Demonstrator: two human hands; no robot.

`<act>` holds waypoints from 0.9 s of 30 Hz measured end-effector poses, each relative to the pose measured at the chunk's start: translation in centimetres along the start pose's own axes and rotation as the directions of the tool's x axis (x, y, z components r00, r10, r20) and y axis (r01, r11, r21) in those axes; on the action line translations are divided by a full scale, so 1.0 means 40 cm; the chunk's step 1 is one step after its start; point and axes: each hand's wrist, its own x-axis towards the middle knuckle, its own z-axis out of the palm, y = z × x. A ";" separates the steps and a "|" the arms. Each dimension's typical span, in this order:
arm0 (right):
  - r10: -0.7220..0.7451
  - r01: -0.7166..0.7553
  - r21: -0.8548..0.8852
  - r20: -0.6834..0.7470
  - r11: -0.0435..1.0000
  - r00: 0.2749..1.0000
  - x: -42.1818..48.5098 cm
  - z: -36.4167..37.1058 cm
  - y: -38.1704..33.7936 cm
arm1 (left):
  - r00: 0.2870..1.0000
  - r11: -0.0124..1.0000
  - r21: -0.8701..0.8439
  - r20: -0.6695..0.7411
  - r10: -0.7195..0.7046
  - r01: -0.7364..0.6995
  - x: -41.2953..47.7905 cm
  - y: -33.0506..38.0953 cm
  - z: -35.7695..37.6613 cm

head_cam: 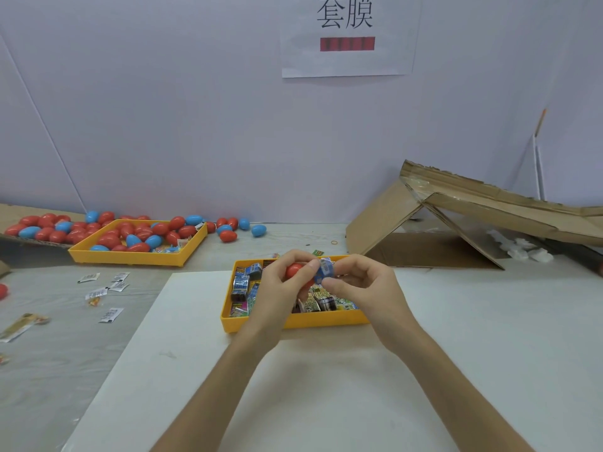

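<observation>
My left hand [280, 282] grips a red plastic egg [294, 270] above a yellow tray [293, 322] in the middle of the table. My right hand [359, 285] pinches a blue printed film sleeve [326, 270] against the egg's right end. The sleeve covers part of the egg; how far it reaches is hidden by my fingers. The tray beneath holds several flat printed sleeves [243, 283] in blue, black and yellow.
A second yellow tray [130, 256] at the back left holds several red and blue eggs, with more loose eggs [228, 235] around it. Small paper packets [107, 285] lie scattered at left. A collapsed cardboard box [456, 216] stands at the back right. A white board [326, 386] lies under my arms.
</observation>
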 end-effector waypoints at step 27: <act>-0.200 0.170 -0.225 -0.117 0.959 0.973 -0.002 0.008 0.014 | 0.968 0.996 0.088 0.247 -0.032 0.011 -0.009 -0.008 0.005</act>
